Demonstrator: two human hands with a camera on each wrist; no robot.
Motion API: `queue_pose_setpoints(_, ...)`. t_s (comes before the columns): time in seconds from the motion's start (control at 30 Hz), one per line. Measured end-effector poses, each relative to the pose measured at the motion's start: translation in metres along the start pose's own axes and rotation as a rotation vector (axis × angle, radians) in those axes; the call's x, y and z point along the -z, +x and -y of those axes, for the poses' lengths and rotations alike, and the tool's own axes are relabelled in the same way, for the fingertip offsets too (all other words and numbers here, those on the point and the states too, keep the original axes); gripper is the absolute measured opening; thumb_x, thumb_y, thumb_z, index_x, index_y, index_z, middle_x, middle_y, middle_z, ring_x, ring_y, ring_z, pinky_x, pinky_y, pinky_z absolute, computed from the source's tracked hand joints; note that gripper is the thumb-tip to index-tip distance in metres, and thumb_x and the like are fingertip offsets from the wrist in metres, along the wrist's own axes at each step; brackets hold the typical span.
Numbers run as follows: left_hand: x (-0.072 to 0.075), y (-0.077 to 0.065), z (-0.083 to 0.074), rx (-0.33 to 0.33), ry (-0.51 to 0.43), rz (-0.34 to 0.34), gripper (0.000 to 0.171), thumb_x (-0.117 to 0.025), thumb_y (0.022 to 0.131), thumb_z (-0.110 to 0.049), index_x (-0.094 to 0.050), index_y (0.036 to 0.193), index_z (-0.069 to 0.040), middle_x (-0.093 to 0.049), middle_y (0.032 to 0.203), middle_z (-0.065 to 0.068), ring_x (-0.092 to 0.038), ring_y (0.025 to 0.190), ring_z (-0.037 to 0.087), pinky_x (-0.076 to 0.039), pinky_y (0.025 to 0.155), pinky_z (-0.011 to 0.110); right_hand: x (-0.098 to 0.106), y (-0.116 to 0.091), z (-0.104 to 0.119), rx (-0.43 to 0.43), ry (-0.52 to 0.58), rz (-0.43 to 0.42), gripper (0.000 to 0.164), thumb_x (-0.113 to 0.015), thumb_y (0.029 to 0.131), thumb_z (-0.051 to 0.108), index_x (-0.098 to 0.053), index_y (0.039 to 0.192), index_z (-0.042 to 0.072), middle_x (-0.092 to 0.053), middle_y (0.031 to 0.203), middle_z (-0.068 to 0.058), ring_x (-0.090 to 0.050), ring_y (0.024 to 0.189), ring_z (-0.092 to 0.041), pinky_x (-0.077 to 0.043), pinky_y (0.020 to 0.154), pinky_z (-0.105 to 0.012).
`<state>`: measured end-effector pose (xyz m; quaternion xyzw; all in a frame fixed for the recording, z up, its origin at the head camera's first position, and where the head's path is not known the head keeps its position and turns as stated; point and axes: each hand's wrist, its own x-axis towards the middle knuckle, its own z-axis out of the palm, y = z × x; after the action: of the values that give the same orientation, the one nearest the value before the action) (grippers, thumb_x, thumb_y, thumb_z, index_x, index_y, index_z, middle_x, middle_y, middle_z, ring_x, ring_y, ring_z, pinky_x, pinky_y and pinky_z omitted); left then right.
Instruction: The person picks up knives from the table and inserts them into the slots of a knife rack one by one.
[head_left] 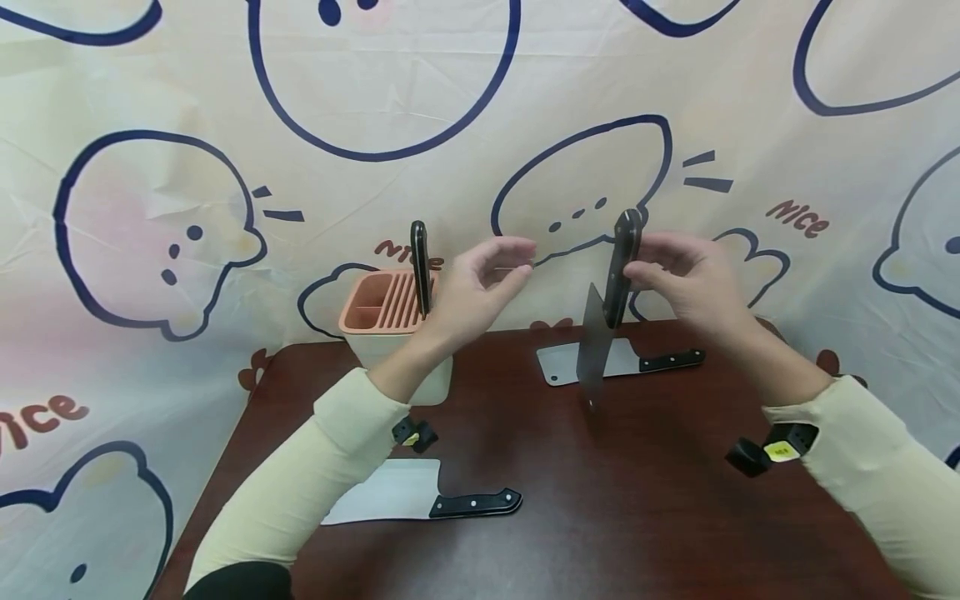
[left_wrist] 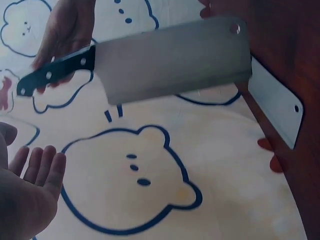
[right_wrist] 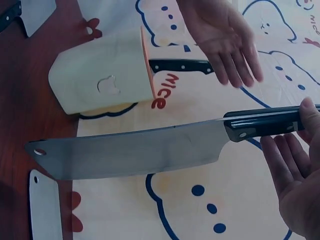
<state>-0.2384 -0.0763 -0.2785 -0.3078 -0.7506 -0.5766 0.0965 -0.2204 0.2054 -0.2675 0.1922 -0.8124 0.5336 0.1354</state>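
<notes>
One cleaver [right_wrist: 130, 154], handle [right_wrist: 265, 123] between right fingers [right_wrist: 276, 164]

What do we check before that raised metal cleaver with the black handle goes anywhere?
1. Right hand grips the raised black-handled metal cleaver by its handle: ok.
2. Left hand apart from its blade: ok.
3. Cream, pink-topped knife block upright: ok.
4. Blade above the block's pink slots: not ok, off to one side.
5. Slot wide enough for it: cannot tell.
6. Near silver, black-handled cleaver flat on the brown table: ok.
</notes>
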Motion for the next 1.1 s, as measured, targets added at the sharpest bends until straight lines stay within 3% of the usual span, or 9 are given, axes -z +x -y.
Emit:
queue_pose_setpoints(0.3, -0.032, 0.001, 0.004, 0.017, -0.029, 0.090, 0.036, -0.066, 0.100, -0.016, -0.062, 0.134, -0.005, -0.067, 0.125, 0.007, -0.065, 0.112, 0.015, -0.052, 0.099, 0.028, -0.011, 0.002, 0.001, -0.005, -0.008, -0.013, 0.036, -0.072, 0.097, 0.018, -0.068, 0.131, 0.007, -0.075, 0.101, 0.005, -0.074, 0.090, -0.009, -0.051, 0.100, -0.039)
queue_pose_setpoints(0.57, -0.045, 0.000, 0.006, 0.017, -0.045, 0.101, 0.040, -0.069, 0.098, -0.013, -0.058, 0.135, -0.005, -0.066, 0.119, 0.006, -0.064, 0.107, 0.015, -0.052, 0.099, 0.029, -0.020, 0.003, 0.001, 0.027, 0.055, 0.028, 0.034, -0.074, 0.095, 0.016, -0.070, 0.127, 0.005, -0.075, 0.101, 0.001, -0.069, 0.104, -0.012, -0.041, 0.107, -0.058)
queue_pose_setpoints(1.1, -0.053, -0.003, 0.014, 0.000, -0.082, 0.093, 0.041, -0.072, 0.095, -0.007, -0.057, 0.132, -0.005, -0.066, 0.115, 0.009, -0.066, 0.101, 0.017, -0.055, 0.094, 0.028, -0.034, 0.002, -0.001, 0.008, 0.046, 0.057, 0.035, -0.073, 0.096, 0.018, -0.069, 0.129, 0.006, -0.073, 0.110, -0.004, -0.062, 0.116, -0.017, -0.042, 0.108, -0.055)
